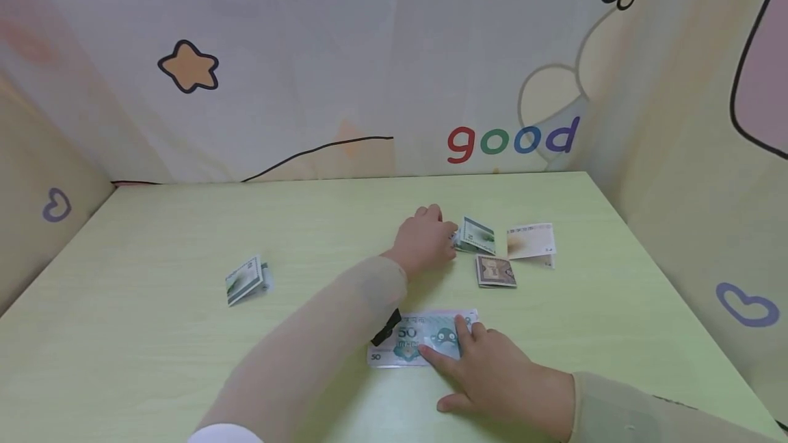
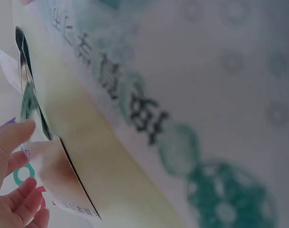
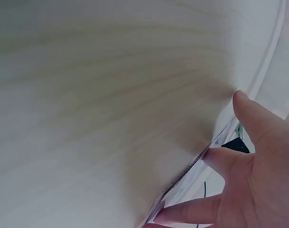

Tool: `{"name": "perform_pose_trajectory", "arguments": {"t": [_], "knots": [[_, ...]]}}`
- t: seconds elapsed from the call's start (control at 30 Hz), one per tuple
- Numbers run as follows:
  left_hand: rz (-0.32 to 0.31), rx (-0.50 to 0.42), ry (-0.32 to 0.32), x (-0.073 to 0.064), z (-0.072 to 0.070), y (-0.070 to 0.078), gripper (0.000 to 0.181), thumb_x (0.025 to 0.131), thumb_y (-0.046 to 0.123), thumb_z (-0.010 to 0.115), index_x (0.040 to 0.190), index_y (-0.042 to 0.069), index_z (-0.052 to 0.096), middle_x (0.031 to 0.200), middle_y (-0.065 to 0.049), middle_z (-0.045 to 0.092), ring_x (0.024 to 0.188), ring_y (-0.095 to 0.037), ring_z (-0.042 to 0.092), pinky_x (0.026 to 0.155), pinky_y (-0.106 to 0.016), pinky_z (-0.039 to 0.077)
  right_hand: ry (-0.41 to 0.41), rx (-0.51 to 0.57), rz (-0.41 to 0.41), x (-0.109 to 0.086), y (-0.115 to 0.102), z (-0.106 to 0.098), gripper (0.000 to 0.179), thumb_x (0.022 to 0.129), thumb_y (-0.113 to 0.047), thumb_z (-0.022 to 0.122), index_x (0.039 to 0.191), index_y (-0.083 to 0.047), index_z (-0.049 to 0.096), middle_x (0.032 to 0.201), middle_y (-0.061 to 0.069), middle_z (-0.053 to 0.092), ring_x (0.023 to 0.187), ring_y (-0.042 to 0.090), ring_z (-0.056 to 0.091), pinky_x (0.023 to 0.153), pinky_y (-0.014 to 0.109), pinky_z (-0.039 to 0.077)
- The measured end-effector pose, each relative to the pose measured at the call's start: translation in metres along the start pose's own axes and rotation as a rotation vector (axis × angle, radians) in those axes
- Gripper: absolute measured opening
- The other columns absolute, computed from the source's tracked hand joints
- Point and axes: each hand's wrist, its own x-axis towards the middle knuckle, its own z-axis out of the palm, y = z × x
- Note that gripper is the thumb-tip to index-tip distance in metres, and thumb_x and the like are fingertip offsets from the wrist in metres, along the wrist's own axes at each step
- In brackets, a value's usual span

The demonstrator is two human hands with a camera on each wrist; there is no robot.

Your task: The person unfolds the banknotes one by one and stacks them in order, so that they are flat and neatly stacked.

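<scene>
A green-printed play banknote marked 50 lies flat near the front. My right hand rests on its right end, fingers spread and fairly straight. In the right wrist view, the fingertips press down at the paper's edge. My left hand reaches farther back, beside a folded green banknote that stands tented. The left wrist view shows the thumb right at the green note's edge, the other fingers loosely bent. A folded brown note and a pale folded note sit to the right.
Another folded green note stands on the left of the pale table. A black piece juts from beneath my left sleeve, over the 50 note. A printed cloth wall closes off the back and sides.
</scene>
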Motion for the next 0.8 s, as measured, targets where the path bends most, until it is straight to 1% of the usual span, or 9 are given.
{"name": "perform_pose_trajectory", "arguments": {"t": [0.13, 0.27, 0.37, 0.47, 0.6, 0.7, 0.8], "knots": [[0.020, -0.043, 0.010, -0.004, -0.001, -0.005, 0.027, 0.080, 0.028, 0.057, 0.106, 0.021, 0.058, 0.096, -0.001, 0.042, 0.085, -0.015, 0.036, 0.071, -0.027, 0.040, -0.023, 0.014, 0.002, 0.001, -0.001, 0.000, 0.066, 0.074, -0.069, 0.018, 0.129, -0.034, 0.033, 0.119, 0.026, 0.041, 0.095, 0.037, 0.047, 0.069, 0.038, 0.044], [0.043, -0.123, 0.039, -0.011, -0.003, -0.015, 0.024, 0.081, 0.024, 0.057, 0.104, 0.020, 0.058, 0.096, 0.000, 0.044, 0.082, -0.012, 0.040, 0.072, -0.025, 0.042, -0.065, 0.042, 0.013, 0.001, -0.001, -0.001, 0.068, 0.072, -0.070, 0.015, 0.130, -0.036, 0.030, 0.121, 0.025, 0.039, 0.098, 0.038, 0.045, 0.072, 0.040, 0.044], [0.043, -0.185, 0.089, -0.018, -0.005, -0.023, 0.025, 0.081, 0.021, 0.057, 0.106, 0.018, 0.057, 0.097, 0.001, 0.046, 0.082, -0.010, 0.044, 0.076, -0.024, 0.042, -0.072, 0.046, 0.016, 0.002, -0.001, -0.002, 0.069, 0.072, -0.070, 0.015, 0.130, -0.036, 0.031, 0.121, 0.025, 0.039, 0.099, 0.039, 0.044, 0.073, 0.040, 0.043], [0.013, -0.281, 0.141, -0.026, -0.008, -0.030, 0.027, 0.082, 0.018, 0.056, 0.108, 0.017, 0.055, 0.095, 0.002, 0.048, 0.081, -0.008, 0.047, 0.076, -0.023, 0.042, -0.066, 0.036, 0.014, 0.002, -0.001, -0.003, 0.069, 0.072, -0.070, 0.015, 0.129, -0.035, 0.031, 0.121, 0.026, 0.039, 0.098, 0.039, 0.045, 0.071, 0.040, 0.044], [-0.052, -0.424, 0.184, -0.033, -0.012, -0.037, 0.032, 0.081, 0.015, 0.056, 0.113, 0.014, 0.051, 0.088, 0.003, 0.049, 0.076, -0.009, 0.047, 0.070, -0.022, 0.042, -0.072, 0.046, 0.020, 0.001, -0.001, -0.003, 0.069, 0.072, -0.070, 0.016, 0.129, -0.036, 0.032, 0.121, 0.025, 0.039, 0.098, 0.038, 0.045, 0.070, 0.040, 0.044], [-0.102, -0.489, 0.207, -0.037, -0.013, -0.043, 0.027, 0.082, 0.015, 0.055, 0.108, 0.012, 0.055, 0.085, 0.004, 0.051, 0.074, -0.010, 0.046, 0.067, -0.023, 0.041, -0.063, 0.048, 0.023, 0.001, -0.001, -0.003, 0.067, 0.073, -0.069, 0.019, 0.129, -0.035, 0.032, 0.121, 0.025, 0.039, 0.097, 0.038, 0.045, 0.070, 0.040, 0.044], [-0.150, -0.557, 0.244, -0.041, -0.014, -0.050, 0.018, 0.081, 0.017, 0.055, 0.098, 0.012, 0.061, 0.084, 0.004, 0.054, 0.074, -0.009, 0.047, 0.067, -0.024, 0.041, -0.039, 0.040, 0.026, 0.000, -0.001, -0.003, 0.063, 0.075, -0.067, 0.024, 0.129, -0.034, 0.033, 0.120, 0.026, 0.040, 0.097, 0.038, 0.045, 0.071, 0.039, 0.044]]}}
